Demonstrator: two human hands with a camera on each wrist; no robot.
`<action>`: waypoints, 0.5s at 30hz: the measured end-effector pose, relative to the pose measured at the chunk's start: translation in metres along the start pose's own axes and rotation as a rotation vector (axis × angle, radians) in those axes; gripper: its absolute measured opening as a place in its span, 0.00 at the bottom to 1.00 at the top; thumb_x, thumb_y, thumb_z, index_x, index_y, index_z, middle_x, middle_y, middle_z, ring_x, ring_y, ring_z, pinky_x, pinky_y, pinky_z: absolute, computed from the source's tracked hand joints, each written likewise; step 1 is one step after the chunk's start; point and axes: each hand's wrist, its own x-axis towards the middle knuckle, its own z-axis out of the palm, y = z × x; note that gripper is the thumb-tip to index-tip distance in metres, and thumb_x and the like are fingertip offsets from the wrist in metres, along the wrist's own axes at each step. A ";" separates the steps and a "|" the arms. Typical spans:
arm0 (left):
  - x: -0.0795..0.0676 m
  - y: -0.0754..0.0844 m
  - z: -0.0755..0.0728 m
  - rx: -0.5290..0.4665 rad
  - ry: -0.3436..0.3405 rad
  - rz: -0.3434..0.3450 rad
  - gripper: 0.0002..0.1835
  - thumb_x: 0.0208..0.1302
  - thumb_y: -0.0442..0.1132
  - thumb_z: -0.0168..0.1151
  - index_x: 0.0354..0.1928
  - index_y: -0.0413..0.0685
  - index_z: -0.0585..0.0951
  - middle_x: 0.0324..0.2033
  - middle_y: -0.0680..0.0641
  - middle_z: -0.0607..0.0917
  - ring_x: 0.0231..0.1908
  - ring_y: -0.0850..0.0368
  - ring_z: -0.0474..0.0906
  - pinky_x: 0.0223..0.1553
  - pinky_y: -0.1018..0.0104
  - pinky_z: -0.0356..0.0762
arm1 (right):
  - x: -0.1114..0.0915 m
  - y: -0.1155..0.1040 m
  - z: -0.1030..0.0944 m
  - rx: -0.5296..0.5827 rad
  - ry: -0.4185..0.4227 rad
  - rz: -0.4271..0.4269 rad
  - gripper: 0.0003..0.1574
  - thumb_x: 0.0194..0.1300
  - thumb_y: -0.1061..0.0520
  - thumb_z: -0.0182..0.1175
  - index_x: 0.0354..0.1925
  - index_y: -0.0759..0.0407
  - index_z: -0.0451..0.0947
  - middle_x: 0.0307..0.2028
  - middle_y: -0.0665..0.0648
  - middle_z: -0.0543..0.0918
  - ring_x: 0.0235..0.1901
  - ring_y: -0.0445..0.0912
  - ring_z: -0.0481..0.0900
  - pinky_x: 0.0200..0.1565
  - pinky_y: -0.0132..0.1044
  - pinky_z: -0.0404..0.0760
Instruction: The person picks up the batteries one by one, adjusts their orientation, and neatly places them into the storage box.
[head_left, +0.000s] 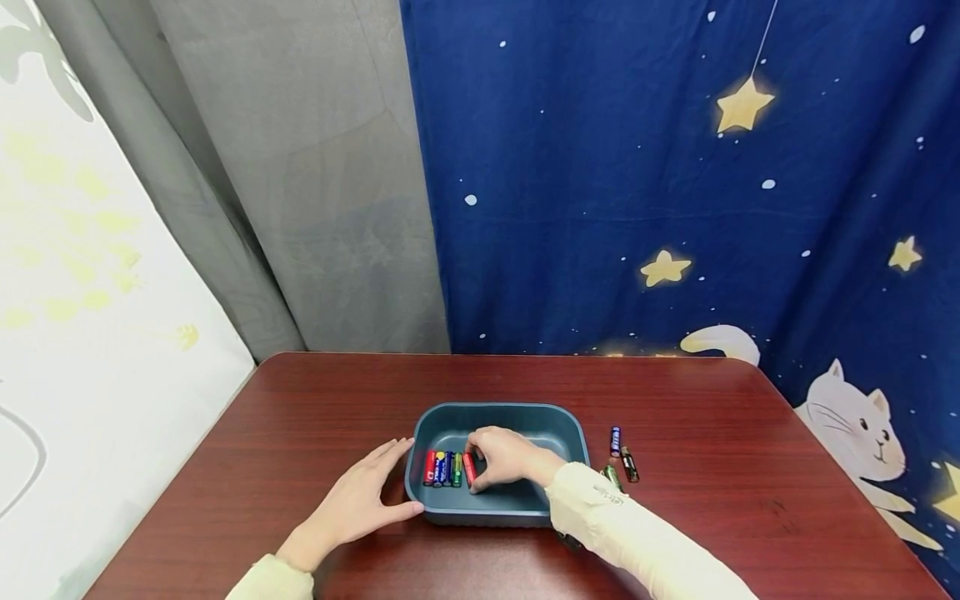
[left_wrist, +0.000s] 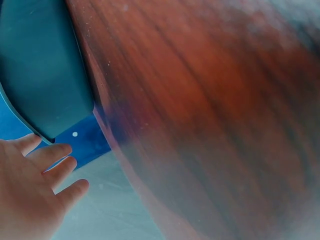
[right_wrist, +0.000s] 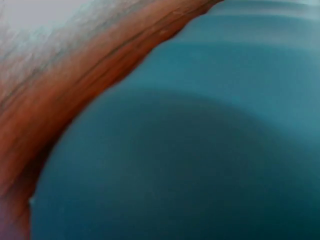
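Observation:
In the head view my right hand [head_left: 510, 456] reaches inside a blue-grey plastic bin [head_left: 502, 518] and pinches a red battery [head_left: 469, 468] between thumb and fingers. Just left of it a red battery [head_left: 430, 468], a blue one with a yellow band [head_left: 439, 469], another blue battery [head_left: 448, 468] and a green battery [head_left: 457, 470] lie side by side on the bin's floor. My left hand [head_left: 366, 492], fingers straight and spread, has its fingertips at the bin's left wall. The left wrist view shows those fingers at the rim; the right wrist view shows only bin wall and table.
Right of the bin, a blue battery [head_left: 616, 442], a black battery [head_left: 629, 465] and a green battery [head_left: 612, 477] lie on the reddish-brown table [head_left: 337, 392]. Something dark [head_left: 568, 541] shows partly under my right sleeve. Curtains [head_left: 600, 167] hang behind the table's far edge.

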 end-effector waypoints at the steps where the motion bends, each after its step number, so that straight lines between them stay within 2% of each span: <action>1: 0.000 0.000 0.000 0.000 0.000 0.001 0.46 0.45 0.67 0.61 0.65 0.53 0.64 0.60 0.47 0.70 0.62 0.48 0.62 0.54 0.46 0.67 | 0.001 -0.001 0.001 -0.004 0.002 0.008 0.26 0.39 0.42 0.72 0.35 0.51 0.75 0.23 0.46 0.70 0.26 0.36 0.66 0.27 0.26 0.64; 11: 0.000 0.001 0.000 0.010 -0.008 -0.012 0.46 0.44 0.68 0.61 0.65 0.54 0.64 0.60 0.47 0.69 0.61 0.49 0.62 0.54 0.47 0.67 | 0.004 -0.004 0.005 0.005 0.017 0.030 0.31 0.40 0.37 0.70 0.38 0.53 0.75 0.26 0.45 0.72 0.27 0.36 0.67 0.28 0.26 0.67; 15: 0.000 0.000 0.001 0.011 -0.002 0.003 0.46 0.45 0.67 0.61 0.65 0.53 0.64 0.60 0.47 0.70 0.62 0.49 0.62 0.54 0.47 0.67 | 0.003 -0.005 0.003 0.024 0.028 0.024 0.33 0.41 0.36 0.70 0.40 0.54 0.75 0.28 0.46 0.73 0.28 0.36 0.67 0.29 0.26 0.68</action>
